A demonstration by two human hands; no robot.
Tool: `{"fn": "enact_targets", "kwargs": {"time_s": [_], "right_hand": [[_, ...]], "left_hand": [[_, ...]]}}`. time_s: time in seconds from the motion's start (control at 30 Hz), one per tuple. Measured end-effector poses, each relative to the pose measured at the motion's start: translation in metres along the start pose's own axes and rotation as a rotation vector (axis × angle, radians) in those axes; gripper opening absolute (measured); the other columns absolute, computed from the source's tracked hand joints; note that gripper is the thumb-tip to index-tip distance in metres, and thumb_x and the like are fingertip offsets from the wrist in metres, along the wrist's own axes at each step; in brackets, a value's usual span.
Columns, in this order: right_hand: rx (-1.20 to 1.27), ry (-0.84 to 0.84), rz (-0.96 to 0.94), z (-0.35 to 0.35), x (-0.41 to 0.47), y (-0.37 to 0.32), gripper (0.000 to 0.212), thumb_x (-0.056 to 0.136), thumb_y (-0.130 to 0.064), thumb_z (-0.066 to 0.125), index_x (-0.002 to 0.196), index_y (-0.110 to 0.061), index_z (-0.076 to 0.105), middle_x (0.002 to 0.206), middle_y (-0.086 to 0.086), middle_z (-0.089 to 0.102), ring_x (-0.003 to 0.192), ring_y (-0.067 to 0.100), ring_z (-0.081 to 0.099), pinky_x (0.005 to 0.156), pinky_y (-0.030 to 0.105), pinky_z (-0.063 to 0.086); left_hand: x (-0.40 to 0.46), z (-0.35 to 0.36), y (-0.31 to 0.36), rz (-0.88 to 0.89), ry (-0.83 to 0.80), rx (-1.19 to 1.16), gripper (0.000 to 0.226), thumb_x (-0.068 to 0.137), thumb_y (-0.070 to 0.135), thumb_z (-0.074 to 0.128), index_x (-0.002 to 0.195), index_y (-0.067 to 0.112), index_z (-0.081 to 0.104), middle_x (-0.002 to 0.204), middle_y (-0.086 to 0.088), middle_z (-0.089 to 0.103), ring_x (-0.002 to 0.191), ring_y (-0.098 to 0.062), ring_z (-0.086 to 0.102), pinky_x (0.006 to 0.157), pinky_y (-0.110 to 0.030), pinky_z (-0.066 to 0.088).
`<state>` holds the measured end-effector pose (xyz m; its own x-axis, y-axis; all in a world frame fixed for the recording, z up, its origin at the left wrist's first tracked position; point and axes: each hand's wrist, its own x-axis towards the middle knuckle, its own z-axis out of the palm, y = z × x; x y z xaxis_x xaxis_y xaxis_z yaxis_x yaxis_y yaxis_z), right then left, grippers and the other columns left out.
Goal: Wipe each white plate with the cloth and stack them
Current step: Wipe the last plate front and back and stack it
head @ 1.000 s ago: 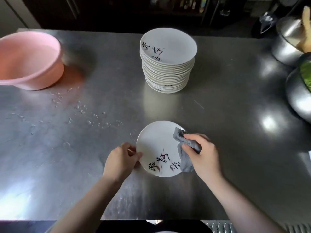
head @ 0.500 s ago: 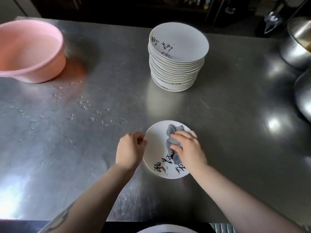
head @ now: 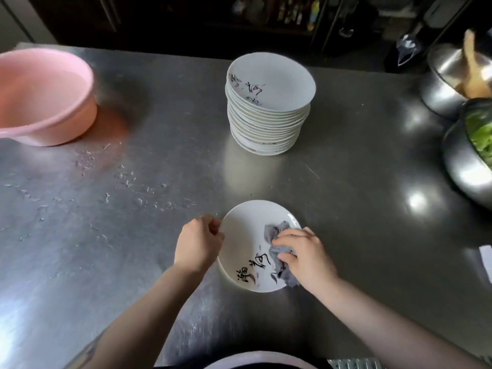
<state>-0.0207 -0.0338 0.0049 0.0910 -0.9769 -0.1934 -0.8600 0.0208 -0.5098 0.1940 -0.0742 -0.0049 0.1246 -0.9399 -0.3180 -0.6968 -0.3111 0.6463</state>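
Observation:
A white plate (head: 246, 233) with black brush writing lies on the steel table (head: 346, 195) in front of me. My left hand (head: 198, 242) grips its left rim with curled fingers. My right hand (head: 306, 255) holds a crumpled grey cloth (head: 277, 233) and presses it on the plate's right side. A tall stack of white plates (head: 269, 107) with the same writing stands farther back, in the middle of the table.
A pink basin (head: 40, 97) sits at the back left, with water drops (head: 127, 179) on the table beside it. Two steel bowls stand at the right edge, one (head: 468, 161) with green leaves. Another white rim (head: 255, 359) shows at the bottom edge.
My right hand has slid the cloth from the plate's middle to its right side. My left hand stays on the left rim.

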Motion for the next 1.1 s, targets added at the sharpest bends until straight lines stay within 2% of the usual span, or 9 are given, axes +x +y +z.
{"fn": "enact_targets", "kwargs": {"time_s": [0.1,0.2,0.33,0.5,0.63,0.73,0.87,0.93,1.1], "right_hand": [[0.130,0.174,0.109,-0.017,0.010,0.003,0.032,0.075,-0.003,0.075,0.103,-0.018,0.075,0.105,-0.002,0.070,0.100,0.019,0.058,0.082,0.013,0.035],[0.099,0.339,0.025,-0.032,0.031,-0.001,0.033,0.071,0.004,0.072,0.100,-0.013,0.074,0.098,0.001,0.071,0.092,0.026,0.057,0.075,0.012,0.031],[-0.038,0.126,-0.166,-0.021,0.053,-0.015,0.030,0.079,0.003,0.065,0.106,-0.011,0.069,0.113,-0.001,0.064,0.106,0.023,0.048,0.090,0.027,0.041],[-0.144,0.018,-0.148,-0.001,0.059,-0.017,0.028,0.089,-0.005,0.056,0.113,-0.015,0.067,0.119,-0.004,0.055,0.111,0.023,0.043,0.083,0.040,0.049],[-0.200,0.030,-0.070,-0.005,0.061,-0.007,0.037,0.084,0.001,0.058,0.112,-0.021,0.069,0.116,-0.008,0.055,0.105,0.021,0.043,0.077,0.036,0.050],[-0.164,0.000,-0.072,-0.005,0.063,-0.007,0.036,0.087,0.001,0.056,0.113,-0.019,0.070,0.117,-0.008,0.057,0.105,0.022,0.043,0.082,0.031,0.045],[-0.096,-0.039,-0.109,-0.002,0.069,-0.018,0.029,0.090,-0.003,0.054,0.110,-0.015,0.070,0.117,-0.005,0.058,0.108,0.024,0.042,0.085,0.034,0.044],[-0.090,-0.049,-0.100,-0.002,0.070,-0.021,0.029,0.090,-0.004,0.054,0.110,-0.016,0.070,0.118,-0.005,0.058,0.109,0.023,0.041,0.085,0.035,0.044],[-0.144,0.011,-0.047,-0.008,0.066,-0.004,0.035,0.087,-0.001,0.055,0.112,-0.020,0.070,0.115,-0.007,0.057,0.106,0.021,0.043,0.085,0.034,0.044]], "left_hand": [[0.015,-0.012,0.007,0.045,-0.053,0.121,0.010,0.078,0.017,0.071,0.087,0.020,0.069,0.085,0.005,0.070,0.085,-0.022,0.064,0.072,-0.031,0.052],[0.038,-0.012,0.030,0.130,0.035,0.061,0.018,0.080,0.023,0.072,0.098,0.024,0.070,0.088,0.008,0.068,0.085,-0.018,0.065,0.077,-0.029,0.050],[0.052,0.009,0.049,0.224,-0.129,0.066,0.022,0.083,0.019,0.072,0.104,0.023,0.074,0.096,0.002,0.073,0.091,-0.020,0.067,0.080,-0.028,0.050],[0.057,0.012,0.038,0.175,-0.122,0.055,0.022,0.080,0.010,0.071,0.100,0.018,0.077,0.098,-0.008,0.075,0.095,-0.027,0.068,0.082,-0.032,0.052],[0.055,-0.002,0.022,0.076,-0.245,0.214,0.011,0.073,0.008,0.070,0.081,0.014,0.074,0.082,-0.004,0.071,0.075,-0.027,0.061,0.071,-0.032,0.052],[0.051,-0.008,0.020,0.077,-0.325,0.330,0.012,0.071,0.017,0.073,0.068,0.022,0.063,0.078,0.002,0.068,0.081,-0.023,0.065,0.066,-0.027,0.049],[0.057,0.000,0.043,0.169,-0.225,0.232,0.011,0.077,0.023,0.073,0.087,0.026,0.070,0.093,0.003,0.072,0.092,-0.021,0.066,0.077,-0.028,0.053],[0.059,0.005,0.049,0.161,-0.223,0.247,0.009,0.078,0.023,0.074,0.087,0.020,0.071,0.092,-0.003,0.071,0.089,-0.025,0.065,0.073,-0.029,0.050],[0.058,-0.008,0.029,0.002,-0.413,0.327,0.022,0.075,0.016,0.075,0.061,0.019,0.059,0.059,0.004,0.069,0.067,-0.014,0.066,0.061,-0.024,0.049]]}}
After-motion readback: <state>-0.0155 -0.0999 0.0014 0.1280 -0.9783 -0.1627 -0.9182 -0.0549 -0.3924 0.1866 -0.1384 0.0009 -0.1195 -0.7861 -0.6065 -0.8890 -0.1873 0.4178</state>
